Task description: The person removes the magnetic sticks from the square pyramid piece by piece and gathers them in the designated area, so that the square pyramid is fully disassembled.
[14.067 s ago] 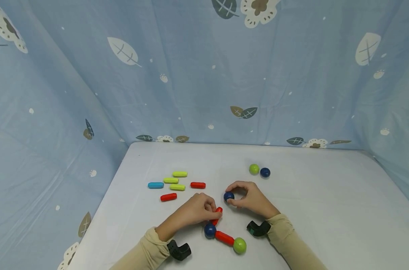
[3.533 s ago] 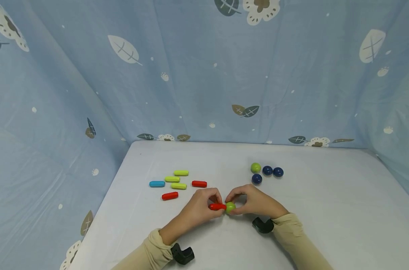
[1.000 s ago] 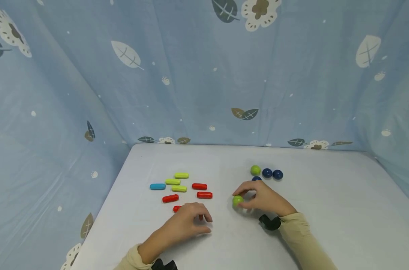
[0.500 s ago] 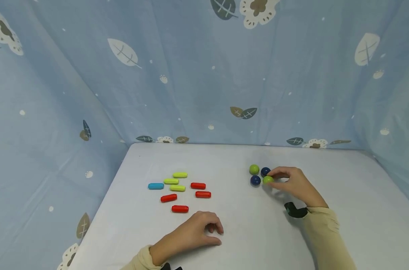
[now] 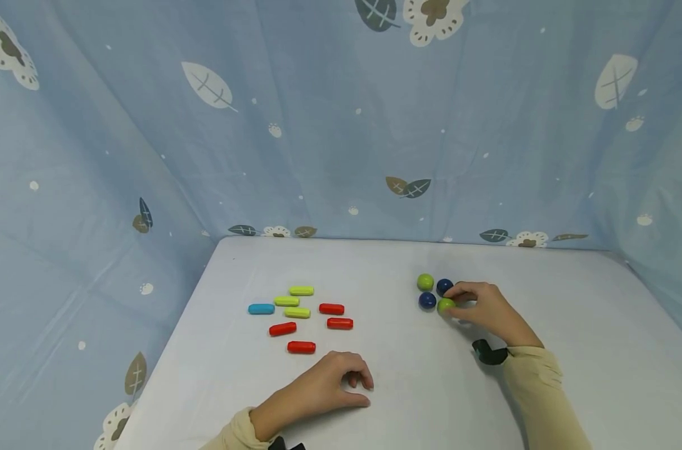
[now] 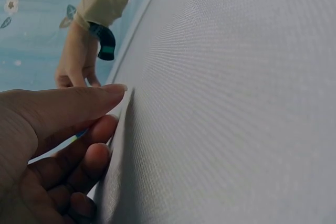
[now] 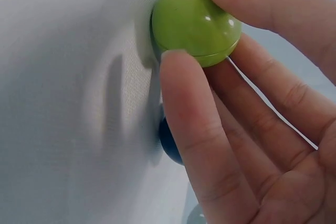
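Note:
My right hand (image 5: 489, 312) pinches a green ball (image 5: 446, 305) between thumb and fingers, at the table surface. In the right wrist view the green ball (image 7: 191, 22) is round and glossy, with a thin seam. Beside it are a dark blue ball (image 5: 427, 300), another dark blue ball (image 5: 444, 287) partly behind the fingertips, and a second green ball (image 5: 425, 282). My left hand (image 5: 326, 390) rests on the white table, fingers loosely curled, holding nothing. Nearest to it lies a red rod (image 5: 301, 347).
Left of centre lie more red rods (image 5: 339, 323), three yellow-green rods (image 5: 297, 312) and one blue rod (image 5: 261, 309). A blue patterned curtain (image 5: 318, 125) hangs behind the white table (image 5: 397, 387). Each wrist wears a black device (image 5: 489, 352).
The red rods and balls, joined in earlier frames, now lie apart. My right hand has carried the green ball right to the other balls. My left hand has let go of a red rod.

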`<state>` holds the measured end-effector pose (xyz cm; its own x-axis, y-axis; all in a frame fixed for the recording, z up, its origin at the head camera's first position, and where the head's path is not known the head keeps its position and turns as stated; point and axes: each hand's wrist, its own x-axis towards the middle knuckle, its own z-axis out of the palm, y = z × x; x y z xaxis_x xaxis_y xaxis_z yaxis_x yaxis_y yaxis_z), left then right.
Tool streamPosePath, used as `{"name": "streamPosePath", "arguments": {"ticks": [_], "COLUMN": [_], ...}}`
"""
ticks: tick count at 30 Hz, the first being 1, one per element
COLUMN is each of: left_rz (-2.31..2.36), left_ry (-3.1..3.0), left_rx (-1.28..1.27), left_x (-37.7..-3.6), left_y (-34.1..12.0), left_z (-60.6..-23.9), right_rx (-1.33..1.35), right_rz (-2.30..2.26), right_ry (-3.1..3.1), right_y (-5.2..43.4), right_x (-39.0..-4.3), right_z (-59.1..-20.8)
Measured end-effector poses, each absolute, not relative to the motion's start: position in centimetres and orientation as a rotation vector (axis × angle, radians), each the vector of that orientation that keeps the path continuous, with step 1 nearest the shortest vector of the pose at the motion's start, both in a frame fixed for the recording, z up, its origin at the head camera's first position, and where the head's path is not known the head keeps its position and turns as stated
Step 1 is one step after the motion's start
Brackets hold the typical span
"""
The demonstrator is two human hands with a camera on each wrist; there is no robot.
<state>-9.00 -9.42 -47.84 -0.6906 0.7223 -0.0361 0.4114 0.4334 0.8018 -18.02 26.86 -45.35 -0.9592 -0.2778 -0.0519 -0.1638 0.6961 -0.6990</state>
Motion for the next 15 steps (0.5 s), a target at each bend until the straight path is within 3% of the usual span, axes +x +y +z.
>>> {"name": "streamPosePath", "arguments": {"ticks": [15], "left_rz": [1.153], "left_ry": [2.274], "left_rx": [0.898], "left_x": [-9.12], "left_y": [-9.37], "left_z": [-47.77], "right_rx": [-0.37], "right_rz": [-1.057], "right_ry": [2.82], "right_y": [26.86], "right_x": [-18.06], "right_z": [-45.99]}}
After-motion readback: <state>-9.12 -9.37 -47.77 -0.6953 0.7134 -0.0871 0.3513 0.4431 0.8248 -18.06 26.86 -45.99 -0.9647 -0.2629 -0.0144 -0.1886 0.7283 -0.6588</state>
